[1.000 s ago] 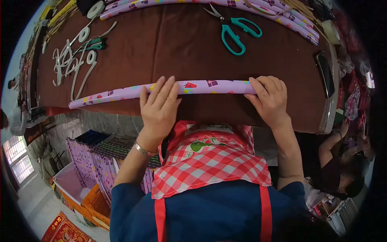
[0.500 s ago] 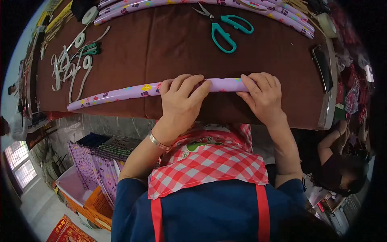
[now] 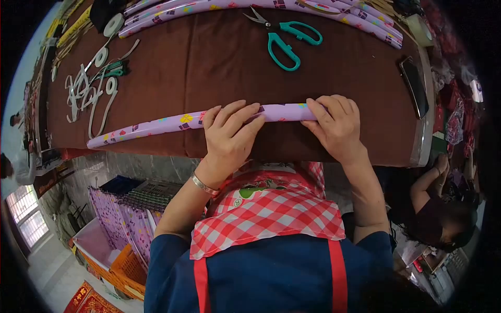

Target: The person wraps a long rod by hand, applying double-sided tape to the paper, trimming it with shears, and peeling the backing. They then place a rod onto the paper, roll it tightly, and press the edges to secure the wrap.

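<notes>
A long purple patterned roll [image 3: 156, 125] lies along the near edge of the brown cloth-covered table [image 3: 334, 73]. Around its middle, my left hand [image 3: 229, 130] has its fingers bent over the top. My right hand [image 3: 336, 125] grips the roll's right end between thumb and fingers. Beyond the hands lie scissors with teal handles [image 3: 284, 51], blades spread. White ribbon [image 3: 78, 94] is tangled on the left, beside a small green tool [image 3: 116, 68].
More purple rolls [image 3: 209, 6] lie along the far edge. A phone [image 3: 415, 87] and a tape roll [image 3: 419, 30] are at the right. An orange basket [image 3: 128, 266] stands below left. Another person [image 3: 433, 214] is at the lower right.
My left hand has shifted slightly left on the roll, its fingers a little more spread. The whole view has shifted slightly.
</notes>
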Motion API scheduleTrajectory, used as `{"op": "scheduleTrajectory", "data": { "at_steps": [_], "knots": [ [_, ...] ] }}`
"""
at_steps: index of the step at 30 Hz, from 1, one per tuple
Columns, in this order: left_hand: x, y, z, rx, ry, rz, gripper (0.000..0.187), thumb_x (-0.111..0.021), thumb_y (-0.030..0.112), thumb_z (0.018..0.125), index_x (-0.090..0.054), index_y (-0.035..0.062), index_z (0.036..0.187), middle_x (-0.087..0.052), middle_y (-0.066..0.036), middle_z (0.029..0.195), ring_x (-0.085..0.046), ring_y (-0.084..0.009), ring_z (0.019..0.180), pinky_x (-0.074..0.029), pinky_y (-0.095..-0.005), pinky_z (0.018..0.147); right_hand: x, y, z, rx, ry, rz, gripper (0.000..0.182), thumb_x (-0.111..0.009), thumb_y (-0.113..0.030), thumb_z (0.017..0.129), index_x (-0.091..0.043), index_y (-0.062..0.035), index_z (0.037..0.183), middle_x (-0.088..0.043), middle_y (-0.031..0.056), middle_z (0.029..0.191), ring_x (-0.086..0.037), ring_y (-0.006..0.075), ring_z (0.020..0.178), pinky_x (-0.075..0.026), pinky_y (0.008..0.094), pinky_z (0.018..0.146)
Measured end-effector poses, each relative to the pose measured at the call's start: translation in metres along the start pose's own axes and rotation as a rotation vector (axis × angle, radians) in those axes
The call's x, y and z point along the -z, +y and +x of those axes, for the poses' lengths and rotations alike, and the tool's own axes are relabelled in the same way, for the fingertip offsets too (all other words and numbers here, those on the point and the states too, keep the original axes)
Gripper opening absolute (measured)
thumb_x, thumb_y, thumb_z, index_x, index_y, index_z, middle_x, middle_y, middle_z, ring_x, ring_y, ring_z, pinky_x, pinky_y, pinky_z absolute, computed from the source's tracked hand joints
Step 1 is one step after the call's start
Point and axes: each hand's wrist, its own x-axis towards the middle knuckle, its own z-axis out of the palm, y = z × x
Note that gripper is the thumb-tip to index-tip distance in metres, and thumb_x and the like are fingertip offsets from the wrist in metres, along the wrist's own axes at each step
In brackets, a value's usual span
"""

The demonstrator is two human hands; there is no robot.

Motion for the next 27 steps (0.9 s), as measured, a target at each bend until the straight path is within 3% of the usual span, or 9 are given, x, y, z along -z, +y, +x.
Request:
{"op": "scheduleTrajectory", "data": {
  "at_steps": [10, 16, 27],
  "knots": [
    [-0.007, 0.018, 0.026, 0.030, -0.103, -0.044, 0.027, -0.072, 0.014, 0.076, -0.071, 0.0170, 0.102, -0.065, 0.000, 0.103, -0.063, -0.0194, 0.096, -0.043, -0.0376, 0.081, 0.002, -0.001, 0.000, -0.018, -0.011, -0.009, 0.048, -0.081, -0.022, 0.074, -0.066, -0.0086, 0.118, -0.063, 0.0072, 0.103, -0.060, 0.0278, 0.093, -0.045, 0.0420, 0.077],
    [-0.013, 0.007, 0.017, -0.096, 0.013, -0.071, 0.028, -0.070, 0.012, 0.073, -0.074, 0.0178, 0.100, -0.065, 0.001, 0.104, -0.063, -0.0195, 0.097, -0.043, -0.0371, 0.079, 0.002, -0.001, 0.000, -0.023, -0.019, 0.003, 0.047, -0.081, -0.023, 0.074, -0.068, -0.0084, 0.116, -0.062, 0.0070, 0.104, -0.060, 0.0275, 0.093, -0.045, 0.0417, 0.077],
    [-0.002, -0.001, 0.015, -0.136, -0.046, -0.097, 0.031, -0.069, 0.010, 0.072, -0.075, 0.0171, 0.102, -0.067, -0.001, 0.107, -0.063, -0.0217, 0.100, -0.044, -0.0357, 0.077, 0.004, -0.008, 0.001, -0.029, -0.036, -0.011, 0.047, -0.081, -0.024, 0.075, -0.066, -0.0080, 0.117, -0.062, 0.0068, 0.105, -0.059, 0.0272, 0.094, -0.044, 0.0423, 0.080]
  ]
}}
